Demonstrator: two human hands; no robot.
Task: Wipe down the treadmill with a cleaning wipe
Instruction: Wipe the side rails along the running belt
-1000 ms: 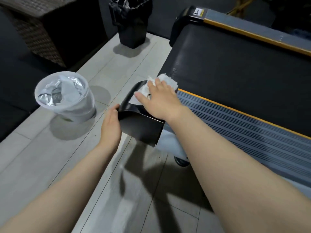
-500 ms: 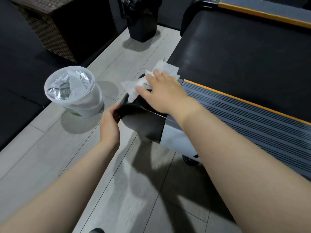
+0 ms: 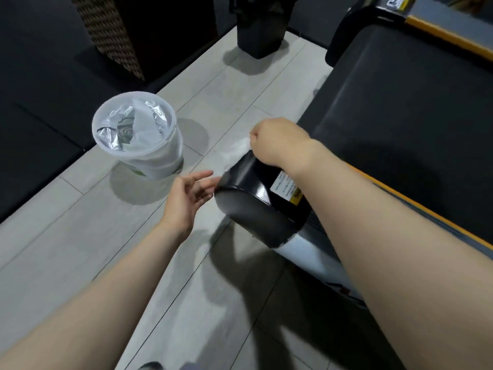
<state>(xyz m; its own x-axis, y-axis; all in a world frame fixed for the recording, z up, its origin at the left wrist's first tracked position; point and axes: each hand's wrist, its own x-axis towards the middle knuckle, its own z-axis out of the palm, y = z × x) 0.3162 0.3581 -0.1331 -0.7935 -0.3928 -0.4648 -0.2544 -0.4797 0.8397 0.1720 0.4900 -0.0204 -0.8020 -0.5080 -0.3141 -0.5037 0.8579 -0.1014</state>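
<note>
- Head view: your right hand is bunched into a fist over the black end cap at the corner of the treadmill. A second ago it lay flat on that cap with the wipe spread under the palm.
- The cleaning wipe now trails from the fist as a pale, blurred streak toward the floor side of the cap. Your right grip is closed on it, pinching rather than pressing.
- Your left hand has come off the cap's curved edge, which it was steadying half a second ago. Its grip is open, fingers spread and empty, the fingertips just beside the cap; whether they touch it is unclear.
- The white wipe tub stands on the floor to your left, well apart from both hands, its foil liner torn open.
- The black bin sits further up the floor, near the far end of the belt.
- My read: the top of this cap looks done, and you are gathering the wipe to refold it or move on. The belt and the orange-edged side rail probably remain.
</note>
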